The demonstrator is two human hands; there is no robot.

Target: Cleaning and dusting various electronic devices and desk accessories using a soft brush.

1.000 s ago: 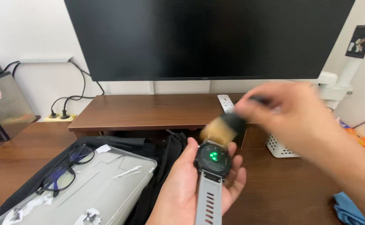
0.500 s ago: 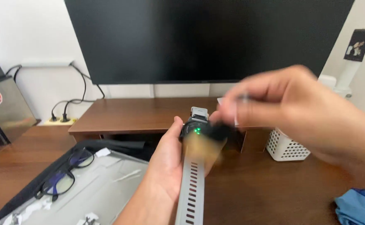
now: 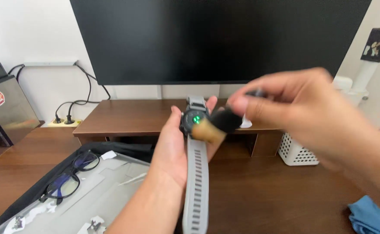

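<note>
Head view: the watch (image 3: 194, 120) is held up in front of the dark monitor (image 3: 220, 39), its back with a green light facing the camera, the left hand (image 3: 172, 147) closed around the case. It looks light, and the grey strap (image 3: 196, 186) hangs soft, so the rigid case edges seem the best grip. The right hand (image 3: 294, 108) pinches a small brush (image 3: 218, 125), bristles touching the case.

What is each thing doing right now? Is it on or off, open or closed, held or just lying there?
Watch: held in left hand, back up, green light on.
Brush: pinched in right hand, bristles on watch.
Monitor: dark.
Glasses: unfolded, lying on grey case.
Blue cloth: crumpled on desk.
</note>
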